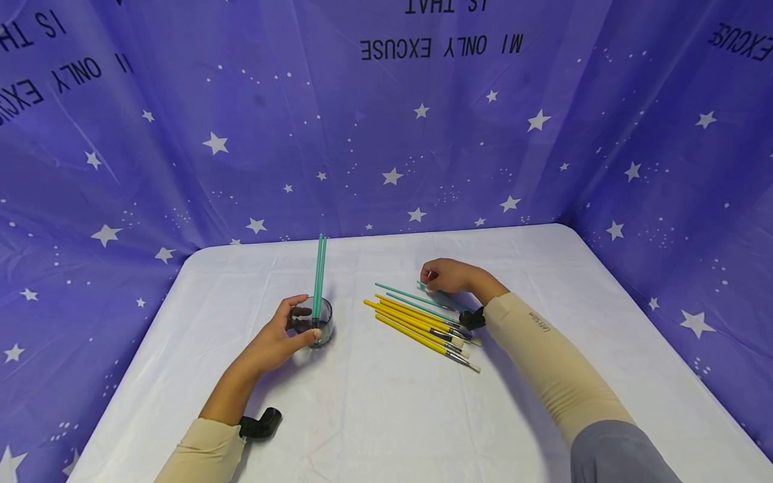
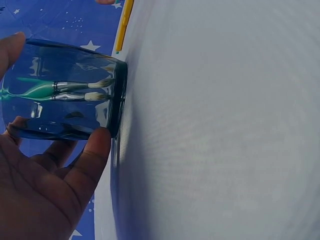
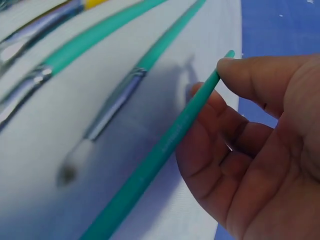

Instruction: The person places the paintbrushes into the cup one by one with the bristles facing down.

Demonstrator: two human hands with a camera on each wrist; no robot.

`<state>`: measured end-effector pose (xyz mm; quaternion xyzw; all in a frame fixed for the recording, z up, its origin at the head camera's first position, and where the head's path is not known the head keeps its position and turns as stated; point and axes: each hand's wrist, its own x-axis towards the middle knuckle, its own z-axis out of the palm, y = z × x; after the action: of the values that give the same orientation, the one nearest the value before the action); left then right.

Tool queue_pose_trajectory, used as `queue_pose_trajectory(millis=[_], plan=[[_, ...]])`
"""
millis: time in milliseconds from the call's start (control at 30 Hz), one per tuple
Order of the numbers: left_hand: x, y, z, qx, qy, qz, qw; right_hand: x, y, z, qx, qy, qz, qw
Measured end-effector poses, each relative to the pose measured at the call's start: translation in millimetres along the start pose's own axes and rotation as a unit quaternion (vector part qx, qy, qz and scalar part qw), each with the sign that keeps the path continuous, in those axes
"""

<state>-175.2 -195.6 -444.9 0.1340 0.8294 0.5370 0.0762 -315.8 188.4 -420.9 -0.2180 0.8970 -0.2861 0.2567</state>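
Around the glass (image 2: 75,112), the left hand (image 1: 279,342) curls thumb and fingers, a grip that likely keeps it from tipping under two teal brushes (image 1: 318,278) standing bristles-down inside. Well to the right of the glass, the right hand (image 1: 453,275) pinches another brush (image 3: 152,167) near its handle's tip, probably leaving the bristle end free. Between, yellow brushes (image 1: 410,334) and loose teal ones (image 1: 410,295) lie spread out, handles pointing roughly toward the glass, presumably easy to grasp.
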Motion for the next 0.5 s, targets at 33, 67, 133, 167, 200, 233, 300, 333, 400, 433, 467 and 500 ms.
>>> queue_pose_trajectory(millis=[33,67,133,167,200,233,300,333,400,433,467,500], plan=[[-0.2,0.2,0.1,-0.001,0.001,0.001,1.0000,-1.4,-1.6,-1.2,0.014,-0.002,0.001,1.000],[-0.3,0.4,0.2,-0.001,0.001,0.001,1.0000,-2.4,-2.9,-2.4,0.027,-0.004,0.002,1.000],[-0.4,0.6,0.6,-0.002,0.001,0.002,1.0000,-4.2,-4.9,-4.6,0.048,-0.005,0.004,0.999],[-0.4,0.5,0.8,-0.003,0.000,0.002,1.0000,-5.1,-6.1,-5.5,0.052,-0.006,0.005,0.999],[-0.5,0.3,1.0,-0.003,0.000,0.003,1.0000,-5.9,-7.2,-6.5,0.055,-0.005,0.006,0.998],[-0.5,0.1,1.1,-0.003,0.000,0.003,1.0000,-6.4,-8.0,-7.3,0.059,-0.004,0.006,0.998],[-0.5,-0.5,1.3,-0.001,0.000,0.002,1.0000,-6.8,-9.6,-9.1,0.061,-0.001,0.004,0.998],[-0.5,-0.6,1.3,-0.001,0.000,0.002,1.0000,-7.1,-11.0,-10.1,0.064,0.001,0.003,0.998],[-0.6,-0.7,1.1,0.002,0.001,0.000,1.0000,-7.3,-13.8,-12.0,0.069,0.005,-0.001,0.998],[-0.6,-0.4,0.9,0.004,0.002,0.000,1.0000,-7.1,-15.3,-12.8,0.071,0.007,-0.004,0.997],[-0.6,-0.1,0.6,0.004,0.002,-0.001,1.0000,-7.2,-17.1,-13.6,0.075,0.009,-0.005,0.997],[-0.6,0.3,0.4,0.004,0.003,-0.002,1.0000,-7.1,-18.2,-14.2,0.080,0.010,-0.007,0.997]])
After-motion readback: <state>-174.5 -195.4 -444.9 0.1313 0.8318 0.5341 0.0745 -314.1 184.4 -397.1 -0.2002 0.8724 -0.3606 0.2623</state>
